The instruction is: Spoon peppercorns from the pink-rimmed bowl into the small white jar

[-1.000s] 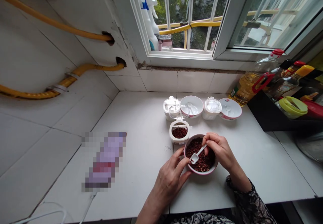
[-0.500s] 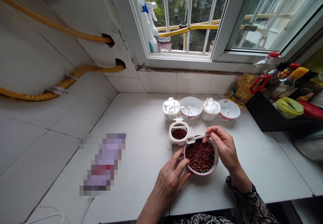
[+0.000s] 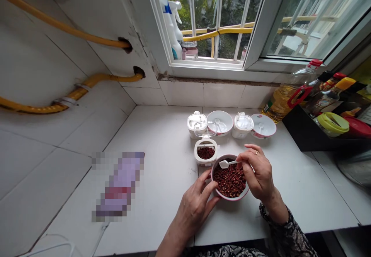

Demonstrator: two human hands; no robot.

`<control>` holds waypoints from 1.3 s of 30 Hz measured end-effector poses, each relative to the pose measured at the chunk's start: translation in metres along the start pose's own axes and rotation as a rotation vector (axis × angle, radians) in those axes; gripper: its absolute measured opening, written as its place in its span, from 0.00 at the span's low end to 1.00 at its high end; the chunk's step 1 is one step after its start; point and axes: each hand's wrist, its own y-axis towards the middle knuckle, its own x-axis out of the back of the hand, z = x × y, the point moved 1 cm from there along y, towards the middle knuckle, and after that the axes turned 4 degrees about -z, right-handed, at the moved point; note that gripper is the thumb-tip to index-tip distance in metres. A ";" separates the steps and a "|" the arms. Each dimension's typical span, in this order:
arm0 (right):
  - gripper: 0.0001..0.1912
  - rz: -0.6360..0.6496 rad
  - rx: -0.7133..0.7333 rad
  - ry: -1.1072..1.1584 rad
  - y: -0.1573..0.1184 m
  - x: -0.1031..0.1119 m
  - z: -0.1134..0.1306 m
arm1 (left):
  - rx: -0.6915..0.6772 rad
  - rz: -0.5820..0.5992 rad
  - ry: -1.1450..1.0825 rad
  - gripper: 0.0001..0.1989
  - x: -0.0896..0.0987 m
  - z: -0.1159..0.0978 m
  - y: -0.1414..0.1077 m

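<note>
A white bowl (image 3: 231, 198) with a pink rim holds dark red peppercorns (image 3: 230, 179). My left hand (image 3: 197, 201) grips the bowl's left side, thumb at the rim and fingers around the wall. In my right hand (image 3: 257, 172) is a small white plastic spoon (image 3: 224, 164), pinched by its handle. The spoon's scoop hangs over the upper left of the peppercorns and looks empty. Just behind the bowl stands a small white spice jar (image 3: 198, 157), its clear lid (image 3: 205, 128) flipped up, with dark red peppercorns inside.
Behind these stand two lidded white jars (image 3: 197, 122) (image 3: 242, 125) and two bowls (image 3: 219, 122) (image 3: 263, 126), each bowl with a small spoon. An oil bottle (image 3: 282, 94) and a black rack (image 3: 301, 133) of condiments are at right. A blurred purple object (image 3: 120, 183) lies left.
My right hand has turned and brought the spoon from the jar-side rim to over the peppercorns in the bowl. My left hand stays on the bowl.
</note>
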 end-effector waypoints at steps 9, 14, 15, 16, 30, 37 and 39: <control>0.11 0.270 -0.203 0.062 -0.011 -0.023 -0.010 | 0.015 0.009 0.001 0.11 0.002 -0.001 0.001; 0.11 0.165 -0.533 0.234 -0.011 -0.012 -0.016 | 0.010 0.007 -0.008 0.11 0.001 0.000 0.000; 0.11 0.154 -0.599 0.279 -0.011 -0.011 -0.017 | 0.008 0.008 -0.007 0.11 0.001 0.000 0.000; 0.10 0.145 -0.660 0.328 -0.011 -0.010 -0.017 | 0.006 0.008 -0.006 0.11 0.001 0.000 0.000; 0.09 -0.001 -0.654 0.465 -0.006 -0.011 -0.008 | 0.008 0.010 -0.013 0.10 0.001 0.000 -0.001; 0.11 0.037 0.097 0.005 0.001 -0.027 0.006 | 0.000 -0.004 -0.004 0.12 0.000 0.000 -0.001; 0.12 0.066 0.161 -0.012 0.002 -0.025 0.006 | -0.004 -0.003 -0.004 0.12 0.000 0.000 -0.001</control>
